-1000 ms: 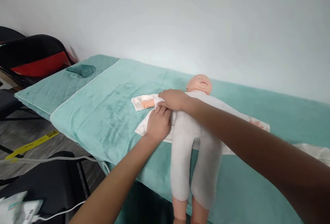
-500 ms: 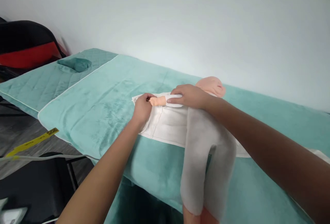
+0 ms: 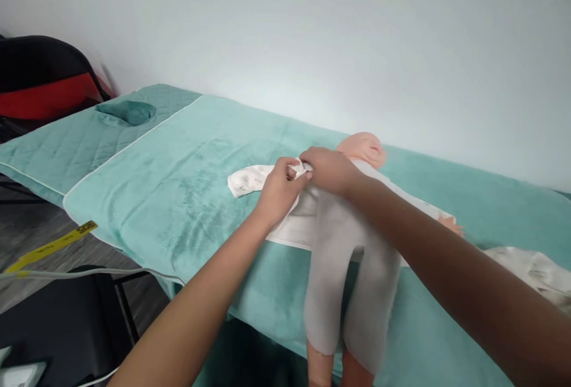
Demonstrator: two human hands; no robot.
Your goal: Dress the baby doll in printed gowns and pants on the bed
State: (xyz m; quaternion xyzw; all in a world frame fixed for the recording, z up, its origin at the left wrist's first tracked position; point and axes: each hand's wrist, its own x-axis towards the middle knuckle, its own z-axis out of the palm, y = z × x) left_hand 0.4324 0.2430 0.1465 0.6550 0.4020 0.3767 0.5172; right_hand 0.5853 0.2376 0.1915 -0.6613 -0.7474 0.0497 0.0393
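A baby doll [image 3: 360, 147] with a white cloth body lies across the bed, its legs hanging over the near edge. A white baby shirt [image 3: 292, 229] is spread beneath it, with a printed sleeve [image 3: 248, 181] stretched out to the left. My left hand [image 3: 280, 189] pinches the shirt's cloth near the doll's shoulder. Beside it, my right hand [image 3: 331, 170] grips the same bunched cloth, its fingertips curled. The doll arm on this side is out of sight, covered by cloth and hands. A doll hand [image 3: 451, 224] on the far right lies bare at the end of a white sleeve.
Teal velvet covers the bed [image 3: 151, 179], whose left end has a face hole [image 3: 129, 112]. Crumpled white printed cloth [image 3: 530, 268] lies at the right. A black chair [image 3: 57, 321], a pale cable [image 3: 102, 270] and yellow tape [image 3: 53, 247] are at the lower left.
My left hand has moved right, from the doll's hand to near its shoulder. The doll's arm, bare at the hand before, is now hidden, and the printed sleeve extends left.
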